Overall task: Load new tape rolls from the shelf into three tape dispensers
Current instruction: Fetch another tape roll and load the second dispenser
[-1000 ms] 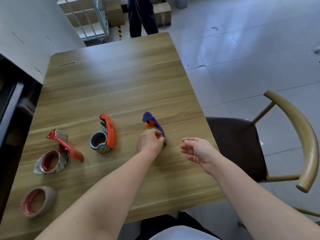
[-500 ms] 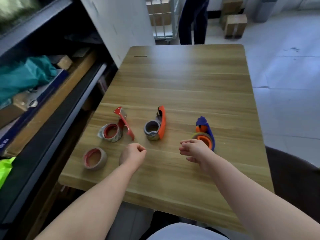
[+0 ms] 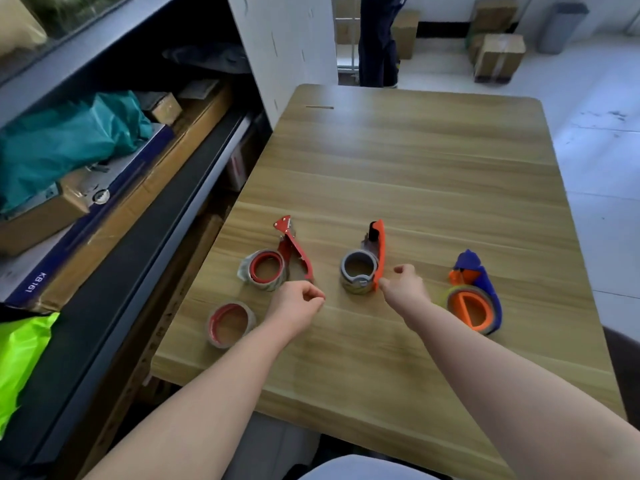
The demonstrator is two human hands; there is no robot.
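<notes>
Three tape dispensers lie in a row on the wooden table [image 3: 415,150]. The red dispenser [image 3: 294,249] on the left holds a red-cored roll [image 3: 266,270]. In the middle, the orange dispenser [image 3: 380,252] carries a grey-cored roll [image 3: 357,270]. The blue and orange dispenser [image 3: 476,299] lies on the right. A loose red-cored tape roll [image 3: 230,323] sits near the table's front left corner. My left hand [image 3: 296,308] hovers between the loose roll and the red dispenser, fingers curled, holding nothing. My right hand [image 3: 407,289] has its fingertips at the near end of the orange dispenser, thumb apart.
A dark shelf unit [image 3: 104,209] with cardboard boxes and a teal bag [image 3: 62,140] runs along the table's left side. A person's legs [image 3: 375,39] stand beyond the far edge, with boxes [image 3: 498,57] on the floor. A dark chair seat [image 3: 623,348] is at the right.
My left hand left the blue dispenser and moved left to near the red one. My right hand shifted left to the orange dispenser. The view swung left, showing the shelf.
</notes>
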